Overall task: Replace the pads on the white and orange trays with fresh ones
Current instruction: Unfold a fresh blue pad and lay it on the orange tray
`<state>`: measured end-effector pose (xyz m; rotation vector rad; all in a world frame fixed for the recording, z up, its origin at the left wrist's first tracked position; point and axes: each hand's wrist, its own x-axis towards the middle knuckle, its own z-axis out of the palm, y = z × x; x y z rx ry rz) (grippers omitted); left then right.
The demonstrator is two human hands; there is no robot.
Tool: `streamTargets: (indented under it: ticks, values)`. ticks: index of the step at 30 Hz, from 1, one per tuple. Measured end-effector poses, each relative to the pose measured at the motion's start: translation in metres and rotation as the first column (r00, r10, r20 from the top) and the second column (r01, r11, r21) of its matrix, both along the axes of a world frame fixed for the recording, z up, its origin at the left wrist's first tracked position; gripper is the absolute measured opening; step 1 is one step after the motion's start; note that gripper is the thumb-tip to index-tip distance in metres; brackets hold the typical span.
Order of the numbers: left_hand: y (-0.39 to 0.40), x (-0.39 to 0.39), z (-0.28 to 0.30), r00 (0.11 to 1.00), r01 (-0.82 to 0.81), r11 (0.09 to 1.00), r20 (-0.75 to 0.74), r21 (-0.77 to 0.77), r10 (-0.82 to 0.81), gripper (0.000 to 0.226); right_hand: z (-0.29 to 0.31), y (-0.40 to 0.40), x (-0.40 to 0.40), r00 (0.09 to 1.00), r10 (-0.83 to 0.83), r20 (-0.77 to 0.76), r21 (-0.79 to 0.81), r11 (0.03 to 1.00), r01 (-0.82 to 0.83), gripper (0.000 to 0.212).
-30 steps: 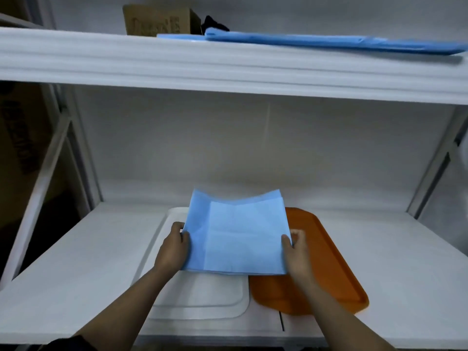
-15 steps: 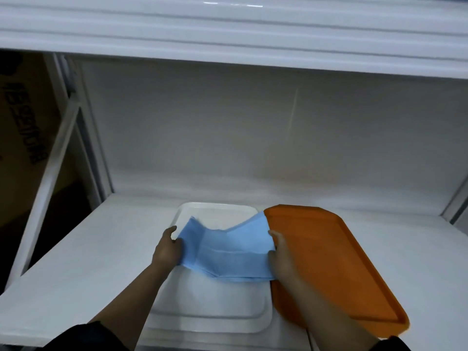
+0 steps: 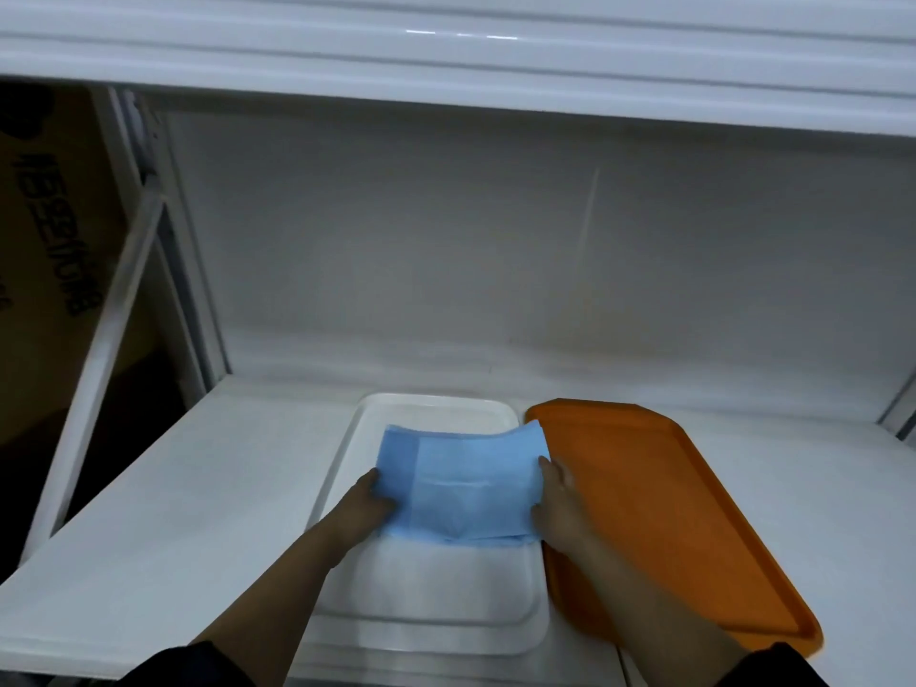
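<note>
Holding a blue pad (image 3: 461, 483) over the white tray (image 3: 431, 612), 2 hands, 1 at each side edge. Left hand (image 3: 369, 503) grips the pad's left edge, fingers curled under the sheet, thumb side up on top. Right hand (image 3: 557, 508) grips the right edge the same way, fingers tucked beneath. Pad folded, several layers showing along its near edge; a darker band runs down its left side, paler panel in the middle. Sheet sags between the hands, far right corner curling up and reaching toward the orange tray (image 3: 694, 528). Cannot tell whether the pad's underside touches the white tray's floor or hangs just above it.

White tray: rectangular, rounded corners, lying flat on the lower shelf (image 3: 173, 513), long axis running away from the person. Pad covers its middle; far rim and near half bare.

Orange tray: just beside the white tray on the right, rims near or touching at the far corners, near end angled outward to the right. Its near right corner sits at the shelf's front edge. Bare inside. Right forearm crosses over its left rim.

Both forearms bare, dark sleeves (image 3: 198, 666) at the bottom of the view.

Surroundings: white upper shelf (image 3: 446, 52) overhead, white back wall (image 3: 495, 265) behind the trays, white frame post (image 3: 114, 309) slanting at left. Brown cardboard box (image 3: 44, 230) with dark print beyond the post, lettering too blurred to read.
</note>
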<state>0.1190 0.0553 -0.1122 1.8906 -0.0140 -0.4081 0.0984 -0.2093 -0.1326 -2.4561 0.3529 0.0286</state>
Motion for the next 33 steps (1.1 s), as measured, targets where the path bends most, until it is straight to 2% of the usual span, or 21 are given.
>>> streamTargets:
  ticks: [3,7,11,16,20,23,24,26,28,30,33]
  values:
    - [-0.005,-0.002,-0.001,0.999,-0.033,0.999,-0.002,0.016,0.033,0.071,-0.002,0.0,-0.005,1.0,0.026,-0.017,-0.208,0.978,-0.029,0.069]
    - [-0.009,0.003,-0.004,0.99,-0.132,0.984,-0.029,0.12,0.136,0.059,0.001,0.018,-0.011,0.958,0.276,-0.081,-0.404,0.87,-0.284,0.066]
    - [-0.009,0.005,-0.007,0.978,-0.183,0.97,-0.074,0.157,0.196,0.059,0.003,0.048,-0.016,0.881,0.449,-0.151,-0.327,0.818,-0.473,0.064]
    - [-0.007,0.004,-0.006,0.952,-0.242,0.957,-0.151,0.158,0.266,0.075,0.001,0.074,-0.02,0.83,0.546,-0.113,-0.298,0.778,-0.553,0.043]
    - [-0.005,0.004,-0.005,0.936,-0.287,0.938,-0.153,0.194,0.318,0.046,-0.006,0.085,-0.018,0.78,0.611,-0.132,-0.311,0.722,-0.618,0.04]
    - [0.002,0.008,-0.01,0.93,-0.338,0.93,-0.101,0.145,0.354,0.062,-0.007,0.089,-0.018,0.769,0.622,-0.147,-0.315,0.707,-0.633,0.045]
    - [0.002,0.008,-0.009,0.932,-0.335,0.934,-0.103,0.123,0.348,0.059,-0.007,0.09,-0.018,0.768,0.619,-0.164,-0.309,0.707,-0.636,0.047]
    - [0.001,0.003,-0.002,0.938,-0.312,0.944,-0.123,0.109,0.324,0.029,-0.007,0.091,-0.018,0.762,0.619,-0.19,-0.285,0.708,-0.646,0.051]
    - [0.0,-0.001,0.003,0.953,-0.263,0.96,-0.131,0.096,0.274,0.029,-0.008,0.091,-0.019,0.755,0.624,-0.198,-0.275,0.704,-0.654,0.051]
    - [-0.003,-0.002,0.006,0.965,-0.224,0.969,-0.118,0.107,0.236,0.02,-0.007,0.092,-0.02,0.766,0.623,-0.162,-0.265,0.72,-0.641,0.046]
    - [-0.008,0.0,0.003,0.969,-0.224,0.97,-0.089,0.092,0.232,0.027,-0.002,0.096,-0.021,0.853,0.521,-0.003,-0.258,0.824,-0.504,0.037]
